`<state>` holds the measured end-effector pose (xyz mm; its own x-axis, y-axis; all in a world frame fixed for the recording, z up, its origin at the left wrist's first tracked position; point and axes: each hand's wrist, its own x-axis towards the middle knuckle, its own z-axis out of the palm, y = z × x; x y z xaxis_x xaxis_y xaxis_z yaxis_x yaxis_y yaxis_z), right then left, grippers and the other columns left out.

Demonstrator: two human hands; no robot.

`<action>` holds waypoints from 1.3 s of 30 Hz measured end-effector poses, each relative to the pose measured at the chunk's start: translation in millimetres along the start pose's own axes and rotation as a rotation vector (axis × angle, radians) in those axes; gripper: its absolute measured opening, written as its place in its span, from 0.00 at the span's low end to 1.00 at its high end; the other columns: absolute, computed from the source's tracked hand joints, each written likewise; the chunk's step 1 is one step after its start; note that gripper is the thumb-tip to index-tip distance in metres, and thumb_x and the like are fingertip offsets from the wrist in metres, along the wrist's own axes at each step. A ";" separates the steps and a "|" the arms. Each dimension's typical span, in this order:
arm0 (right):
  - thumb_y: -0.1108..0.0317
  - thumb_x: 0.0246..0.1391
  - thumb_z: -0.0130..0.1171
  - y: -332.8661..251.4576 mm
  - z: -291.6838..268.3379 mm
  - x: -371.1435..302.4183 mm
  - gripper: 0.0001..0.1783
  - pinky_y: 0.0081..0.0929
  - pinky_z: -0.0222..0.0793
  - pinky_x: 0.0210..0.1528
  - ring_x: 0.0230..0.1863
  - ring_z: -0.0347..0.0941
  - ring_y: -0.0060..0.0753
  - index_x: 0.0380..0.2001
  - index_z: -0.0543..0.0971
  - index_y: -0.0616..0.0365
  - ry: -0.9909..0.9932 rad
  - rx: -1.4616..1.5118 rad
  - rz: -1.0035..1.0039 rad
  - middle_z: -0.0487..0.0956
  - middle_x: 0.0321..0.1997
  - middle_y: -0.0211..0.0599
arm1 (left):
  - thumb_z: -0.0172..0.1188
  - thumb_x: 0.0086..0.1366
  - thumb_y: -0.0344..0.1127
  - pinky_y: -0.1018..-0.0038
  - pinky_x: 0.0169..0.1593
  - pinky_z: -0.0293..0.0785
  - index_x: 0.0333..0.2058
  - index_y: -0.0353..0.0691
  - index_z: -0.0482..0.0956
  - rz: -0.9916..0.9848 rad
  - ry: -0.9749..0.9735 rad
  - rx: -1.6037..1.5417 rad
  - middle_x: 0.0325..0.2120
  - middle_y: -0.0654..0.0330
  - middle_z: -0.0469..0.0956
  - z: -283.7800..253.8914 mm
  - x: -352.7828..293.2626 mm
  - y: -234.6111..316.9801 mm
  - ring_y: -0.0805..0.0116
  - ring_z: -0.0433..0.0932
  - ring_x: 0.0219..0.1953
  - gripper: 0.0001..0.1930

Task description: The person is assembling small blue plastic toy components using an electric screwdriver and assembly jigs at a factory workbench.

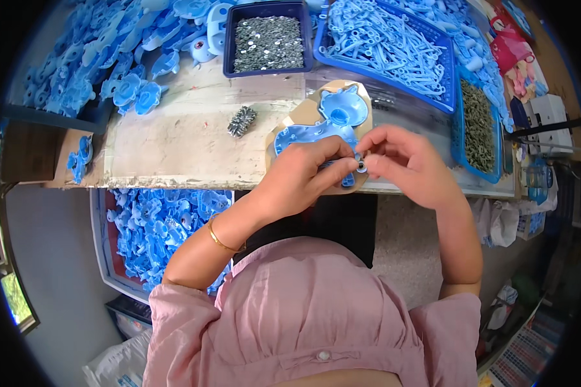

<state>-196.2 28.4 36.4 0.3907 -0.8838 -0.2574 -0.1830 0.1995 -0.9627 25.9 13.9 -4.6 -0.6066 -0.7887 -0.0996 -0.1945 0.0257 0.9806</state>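
The blue shell (317, 132) lies open, not yet closed; by its near edge, left hand (300, 173) and right hand (414, 166) narrowly pinch a small part (361, 167).

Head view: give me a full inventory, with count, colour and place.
Open shell: 1, blue, on the cardboard
Cardboard: 1, brown, on the worktable
Small ringed part: 1, colour unclear, at the fingertips
Worktable: 1, pale, centre
Metal cluster: 1, silvery, left of the cardboard
Tray: 1, dark blue, top centre, many silvery pieces inside
Large basket: 1, blue, right of the tray, many light-blue rods inside
Small basket: 1, blue, table's right, many greyish pieces inside
Shell pile: uncountable, blue, upper left
Crate: 1, pale-rimmed, lower left, blue parts inside
Edge clutter: mixed, too unclear to count
Bracelet: 1, gold, left forearm
Top: 1, pink, worn
Left hand: 1, bare, over the shell
Right hand: 1, bare, beside it
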 end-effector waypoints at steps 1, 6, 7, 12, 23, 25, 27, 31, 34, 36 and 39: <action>0.74 0.60 0.61 0.2 4.9 1.5 0.08 0.17 0.71 0.39 0.34 0.73 0.14 0.43 0.78 0.62 0.038 -0.056 -0.075 0.78 0.35 0.26 | 0.61 0.70 0.35 0.74 0.36 0.73 0.42 0.34 0.79 0.037 0.013 0.052 0.27 0.62 0.78 -2.7 -0.9 -0.2 0.73 0.75 0.29 0.10; 0.76 0.58 0.62 12.1 1.7 24.6 0.10 0.17 0.70 0.42 0.37 0.72 0.13 0.43 0.78 0.62 0.103 -0.148 -0.042 0.78 0.38 0.27 | 0.73 0.53 0.43 0.61 0.49 0.72 0.48 0.38 0.77 0.389 0.323 0.569 0.39 0.56 0.81 -23.5 -4.8 -10.8 0.52 0.74 0.42 0.26; 0.77 0.57 0.63 14.9 -0.6 29.7 0.09 0.16 0.69 0.41 0.37 0.72 0.13 0.42 0.78 0.62 0.161 -0.121 0.006 0.78 0.39 0.27 | 0.73 0.53 0.43 0.61 0.49 0.72 0.48 0.38 0.77 0.383 0.330 0.573 0.39 0.56 0.81 -30.8 -7.2 -13.1 0.52 0.74 0.42 0.26; 0.76 0.55 0.65 27.7 5.9 47.1 0.13 0.14 0.68 0.39 0.36 0.72 0.14 0.43 0.76 0.62 0.121 -0.087 0.075 0.78 0.36 0.27 | 0.73 0.50 0.37 0.63 0.50 0.71 0.47 0.41 0.77 0.334 0.391 0.773 0.41 0.58 0.76 -39.8 -13.3 -29.2 0.54 0.73 0.44 0.25; 0.78 0.51 0.64 16.3 -1.0 51.8 0.15 0.17 0.68 0.34 0.32 0.73 0.14 0.43 0.75 0.63 -0.021 -0.334 0.086 0.79 0.33 0.30 | 0.70 0.51 0.33 0.64 0.47 0.73 0.34 0.45 0.79 0.287 0.414 0.828 0.38 0.63 0.76 -29.9 -4.5 -34.1 0.59 0.75 0.42 0.11; 0.78 0.50 0.64 4.8 -1.2 58.2 0.14 0.19 0.68 0.34 0.31 0.74 0.18 0.42 0.77 0.62 -0.063 -0.445 0.101 0.80 0.33 0.31 | 0.70 0.51 0.34 0.65 0.46 0.73 0.31 0.47 0.81 0.300 0.421 0.873 0.37 0.65 0.76 -29.4 -3.8 -32.3 0.61 0.75 0.42 0.08; 0.78 0.48 0.65 1.6 0.0 63.4 0.14 0.22 0.68 0.33 0.31 0.75 0.21 0.40 0.78 0.61 -0.110 -0.554 0.116 0.81 0.33 0.33 | 0.70 0.51 0.34 0.65 0.46 0.72 0.30 0.47 0.82 0.293 0.409 0.911 0.37 0.66 0.76 -28.8 -3.9 -31.1 0.62 0.75 0.42 0.07; 0.74 0.44 0.68 11.0 4.3 59.5 0.10 0.34 0.70 0.38 0.34 0.76 0.39 0.33 0.82 0.59 -0.018 -0.894 -0.123 0.78 0.33 0.38 | 0.69 0.52 0.36 0.67 0.44 0.70 0.26 0.48 0.83 0.301 0.430 0.995 0.37 0.68 0.76 -27.3 -4.3 -29.5 0.65 0.74 0.41 0.04; 0.71 0.42 0.70 18.2 0.4 63.4 0.09 0.39 0.70 0.42 0.39 0.75 0.44 0.30 0.84 0.57 0.056 -1.024 -0.263 0.75 0.33 0.40 | 0.69 0.52 0.37 0.68 0.43 0.69 0.25 0.49 0.84 0.310 0.451 1.064 0.37 0.69 0.76 -25.9 -2.8 -26.3 0.66 0.73 0.41 0.03; 0.70 0.41 0.71 15.8 -3.9 69.5 0.09 0.40 0.70 0.43 0.41 0.74 0.45 0.29 0.84 0.57 0.014 -0.999 -0.217 0.74 0.32 0.40 | 0.68 0.52 0.37 0.68 0.43 0.69 0.25 0.49 0.84 0.304 0.450 1.089 0.37 0.69 0.76 -26.1 -1.8 -24.9 0.66 0.73 0.41 0.02; 0.71 0.42 0.70 6.1 -3.9 72.8 0.09 0.40 0.70 0.43 0.41 0.75 0.44 0.31 0.84 0.55 -0.078 -0.997 -0.084 0.74 0.32 0.40 | 0.68 0.52 0.38 0.68 0.43 0.69 0.25 0.49 0.85 0.295 0.446 1.106 0.36 0.69 0.76 -26.3 -2.3 -25.4 0.66 0.73 0.41 0.03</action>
<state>-172.4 -36.4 12.1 0.4888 -0.8414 -0.2307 -0.8104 -0.3400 -0.4771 52.4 -1.0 -24.8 -0.4632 -0.8002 0.3810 -0.7754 0.5741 0.2630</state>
